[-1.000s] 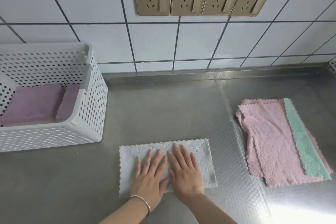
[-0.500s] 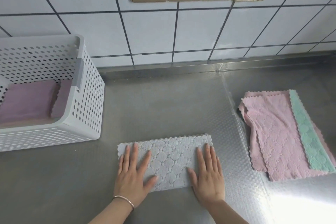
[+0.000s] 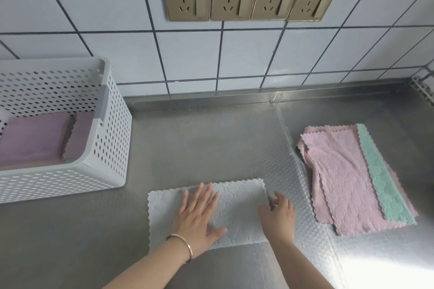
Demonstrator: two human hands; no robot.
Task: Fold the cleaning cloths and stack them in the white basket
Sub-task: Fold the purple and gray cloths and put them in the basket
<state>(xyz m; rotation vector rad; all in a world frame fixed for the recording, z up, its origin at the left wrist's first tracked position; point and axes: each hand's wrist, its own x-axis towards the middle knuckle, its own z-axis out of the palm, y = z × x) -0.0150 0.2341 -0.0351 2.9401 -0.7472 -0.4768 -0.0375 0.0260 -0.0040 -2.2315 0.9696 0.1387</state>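
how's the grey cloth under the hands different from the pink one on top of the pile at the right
The grey cloth lies alone, folded into a neat rectangle, with the left hand flat on it. The pink cloth is untouched, looser and rumpled at its left edge, overlapping a green cloth. Both lie on the steel counter, with scalloped edges and a quilted texture.

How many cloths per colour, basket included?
Purple cloths, folded in the basket: 2
White cloth, under the hands: 1
Pink cloths, piled at right: at least 2, layers overlap
Green cloth: 1
Total: at least 6
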